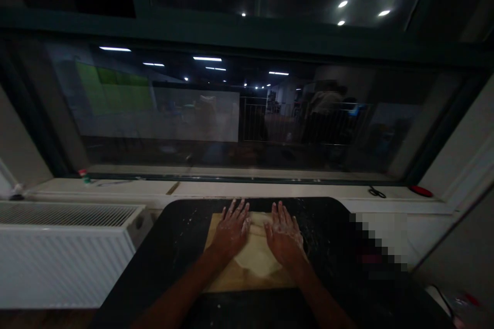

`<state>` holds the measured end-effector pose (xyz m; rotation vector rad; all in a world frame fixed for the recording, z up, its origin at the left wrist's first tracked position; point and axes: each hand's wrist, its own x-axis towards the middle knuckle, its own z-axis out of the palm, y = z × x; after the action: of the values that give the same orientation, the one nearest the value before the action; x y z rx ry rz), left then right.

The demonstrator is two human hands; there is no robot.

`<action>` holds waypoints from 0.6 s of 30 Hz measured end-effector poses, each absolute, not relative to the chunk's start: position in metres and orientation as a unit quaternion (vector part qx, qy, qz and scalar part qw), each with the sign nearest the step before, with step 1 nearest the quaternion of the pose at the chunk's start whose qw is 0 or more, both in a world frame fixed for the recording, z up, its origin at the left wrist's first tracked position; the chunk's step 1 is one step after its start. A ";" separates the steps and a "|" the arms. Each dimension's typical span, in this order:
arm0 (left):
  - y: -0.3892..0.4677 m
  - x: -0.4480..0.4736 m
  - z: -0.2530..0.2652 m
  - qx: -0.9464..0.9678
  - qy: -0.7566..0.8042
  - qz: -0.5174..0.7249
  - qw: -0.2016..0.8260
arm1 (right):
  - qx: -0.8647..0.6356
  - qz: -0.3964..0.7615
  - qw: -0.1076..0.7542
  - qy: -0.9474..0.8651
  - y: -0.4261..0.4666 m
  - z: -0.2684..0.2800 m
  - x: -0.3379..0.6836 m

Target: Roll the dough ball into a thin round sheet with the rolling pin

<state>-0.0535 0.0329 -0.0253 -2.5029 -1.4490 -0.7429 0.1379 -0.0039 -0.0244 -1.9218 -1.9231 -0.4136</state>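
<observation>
A thin, pale sheet of dough (257, 256) lies on a wooden board (226, 282) on the dark table. My left hand (232, 227) rests palm down at the dough's far left side, its fingers stretched away from me. On the far right side, my right hand (284, 230) lies the same way, fingers extended and slightly apart. Both hands are dusted with white flour. Between them a ridge or fold crosses the dough's far end; whether something lies under my palms is hidden.
Flour specks mark the black tabletop (173, 262). Behind it runs a white windowsill (231, 189) with scissors (376, 193), a red round object (420, 192) and a small red-and-green item (84, 176). A white radiator (65, 262) stands at left.
</observation>
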 end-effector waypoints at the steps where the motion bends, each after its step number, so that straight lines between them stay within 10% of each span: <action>1: 0.023 -0.057 -0.027 -0.838 -0.475 -0.259 0.075 | -0.682 -0.164 0.207 -0.682 -0.013 -0.027 0.135; 18: -0.058 -0.082 0.008 -0.805 -0.496 -0.315 -0.078 | -0.640 -0.048 0.431 -0.634 -0.069 -0.038 0.211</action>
<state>-0.0820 -0.0577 0.0084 -2.6635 -1.6412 -1.0401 0.2111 -0.0695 -0.0383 -1.5969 -1.5804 -0.1197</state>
